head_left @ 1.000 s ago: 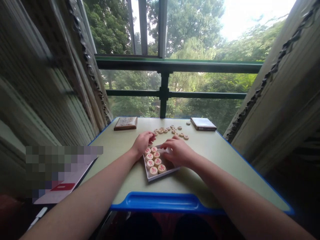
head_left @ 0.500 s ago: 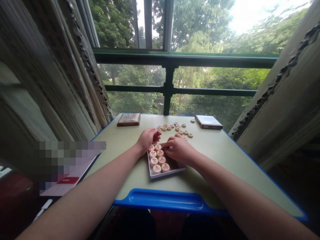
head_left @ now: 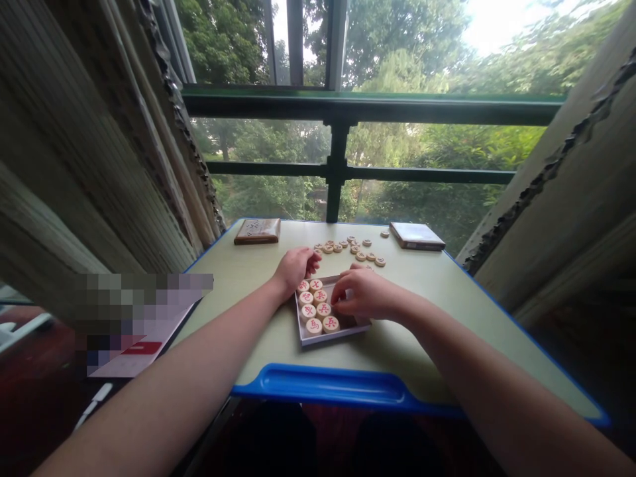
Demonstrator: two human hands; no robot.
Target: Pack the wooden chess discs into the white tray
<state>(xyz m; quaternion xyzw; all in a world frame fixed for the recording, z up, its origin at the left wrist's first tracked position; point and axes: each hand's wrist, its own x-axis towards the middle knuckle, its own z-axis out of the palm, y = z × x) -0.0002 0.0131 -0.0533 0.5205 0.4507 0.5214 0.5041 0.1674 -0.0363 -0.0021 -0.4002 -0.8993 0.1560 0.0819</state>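
Observation:
A shallow white-rimmed box (head_left: 330,340) lies before me with two columns of round wooden xiangqi pieces (head_left: 323,310) in its left part, red characters facing up. My left hand (head_left: 298,268) rests at the far left corner of the box, fingers curled inward; whatever they may hold is hidden. Over the right part of the box is my right hand (head_left: 365,291), thumb and fingers bent together close beside the second column. Its fingertips are too hidden to show whether a piece is between them. More loose xiangqi pieces (head_left: 361,256) lie scattered beyond the box.
A brown flat box (head_left: 257,231) sits at the table's far left, and a white-topped flat box (head_left: 417,236) at the far right. The pale table (head_left: 422,361) has a blue edge with a molded tray (head_left: 332,385) in front. Curtains flank the window.
My right hand has drawn slightly back toward me, from beside the far pieces to nearer the middle of the column. My left hand keeps its place. The camera view has shifted a little.

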